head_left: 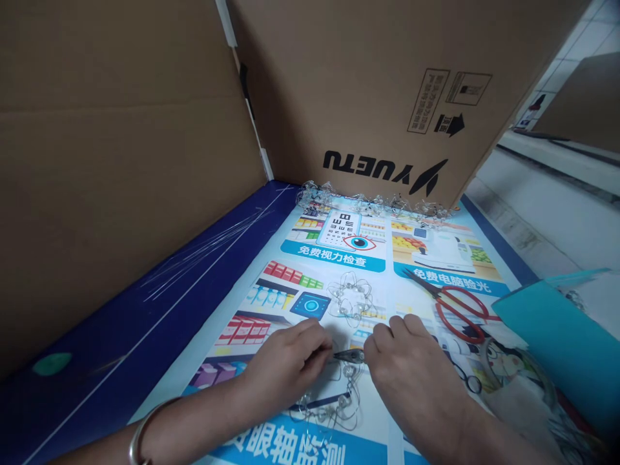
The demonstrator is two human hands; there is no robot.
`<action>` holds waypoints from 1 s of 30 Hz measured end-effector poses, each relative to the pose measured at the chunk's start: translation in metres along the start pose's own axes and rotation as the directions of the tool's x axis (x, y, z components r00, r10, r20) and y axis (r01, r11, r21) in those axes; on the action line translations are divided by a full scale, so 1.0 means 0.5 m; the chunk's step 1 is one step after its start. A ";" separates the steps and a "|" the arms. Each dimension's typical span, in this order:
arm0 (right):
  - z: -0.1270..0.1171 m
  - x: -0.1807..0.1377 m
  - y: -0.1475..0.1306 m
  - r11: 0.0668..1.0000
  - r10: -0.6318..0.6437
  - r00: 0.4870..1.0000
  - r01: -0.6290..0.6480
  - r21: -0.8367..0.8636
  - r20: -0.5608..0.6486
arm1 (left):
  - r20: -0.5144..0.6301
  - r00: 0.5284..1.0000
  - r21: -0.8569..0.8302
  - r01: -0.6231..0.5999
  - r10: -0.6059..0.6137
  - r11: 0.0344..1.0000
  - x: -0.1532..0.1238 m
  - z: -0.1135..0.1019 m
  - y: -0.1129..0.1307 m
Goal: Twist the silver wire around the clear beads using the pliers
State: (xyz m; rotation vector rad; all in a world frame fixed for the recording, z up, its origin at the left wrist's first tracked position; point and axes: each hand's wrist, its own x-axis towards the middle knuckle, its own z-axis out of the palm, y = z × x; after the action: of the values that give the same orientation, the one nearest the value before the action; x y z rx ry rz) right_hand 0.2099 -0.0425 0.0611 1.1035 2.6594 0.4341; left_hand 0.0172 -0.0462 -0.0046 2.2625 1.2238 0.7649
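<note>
1. The pliers [349, 355] are gripped in the closed fingers of the right hand [407, 371], down-left of the red scissors [455, 307].
2. Fingers of the left hand [285, 361] are pinched together at the pliers' tip.
3. The beaded wire [329, 403] is seen further down-left of the scissors, partly covered by both hands.

I work from a single view, the camera worn on the person's head. It looks forward and steeply down, close over the surface [145, 336]. The left hand [285, 361] and right hand [407, 378] sit low in the centre, and both forearms enter from the bottom edge. Straight ahead it faces an upright cardboard box [378, 84], and a cardboard wall [121, 161] fills the left. The far right corner seems to show tiled floor [595, 39], though it is too skewed to be sure.
</note>
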 end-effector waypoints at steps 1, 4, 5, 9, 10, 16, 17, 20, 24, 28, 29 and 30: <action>0.000 0.000 0.000 1.000 0.000 1.000 0.000 0.005 0.009 | 0.016 1.000 0.013 -0.007 0.006 1.000 0.001 -0.001 0.000; 0.002 0.000 -0.001 1.000 0.007 1.000 -0.007 0.003 0.015 | 0.030 0.999 0.032 -0.014 0.013 0.999 0.005 -0.006 0.000; 0.002 0.000 -0.001 1.000 0.007 1.000 -0.007 0.000 0.013 | 0.028 1.000 0.037 -0.015 0.014 0.999 0.005 -0.006 0.001; 0.002 0.000 -0.001 1.000 -0.001 1.000 0.001 -0.008 -0.007 | 0.019 1.000 0.052 -0.016 0.015 0.999 0.002 -0.006 0.001; 0.002 -0.001 -0.001 1.000 -0.003 1.000 0.003 -0.009 -0.016 | 0.014 1.000 0.051 -0.016 0.015 0.999 0.002 -0.005 0.001; 0.007 -0.001 -0.004 1.000 -0.010 0.998 0.008 -0.026 -0.060 | 0.001 1.000 0.079 -0.026 0.026 0.996 0.000 -0.001 -0.001; 0.008 -0.001 -0.004 1.000 -0.010 0.998 0.008 -0.029 -0.066 | -0.001 1.000 0.099 -0.031 0.031 0.995 0.000 -0.001 0.000; 0.009 -0.001 -0.005 1.000 -0.011 0.998 0.009 -0.027 -0.069 | 0.004 0.999 0.184 -0.043 0.043 0.982 -0.002 0.000 0.004; 0.011 -0.001 -0.005 1.000 -0.008 0.998 0.006 -0.019 -0.056 | 0.040 0.997 0.331 -0.074 0.064 0.941 -0.008 0.001 0.008; 0.015 -0.002 -0.007 1.000 0.009 0.998 -0.009 0.007 -0.061 | 0.095 0.988 0.475 -0.156 0.125 0.866 -0.014 -0.001 0.010; 0.015 -0.003 -0.007 1.000 0.011 0.998 -0.011 0.012 -0.057 | 0.108 0.984 0.500 -0.178 0.142 0.848 -0.014 -0.003 0.011; 0.014 -0.003 -0.008 1.000 0.013 0.999 -0.012 0.015 -0.050 | 0.124 0.980 0.516 -0.199 0.158 0.833 -0.015 -0.004 0.012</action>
State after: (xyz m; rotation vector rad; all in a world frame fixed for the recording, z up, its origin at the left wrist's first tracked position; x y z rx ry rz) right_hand 0.2106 -0.0448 0.0534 1.1289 2.7050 0.4507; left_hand 0.0160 -0.0551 -0.0012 2.8559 1.3190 0.4256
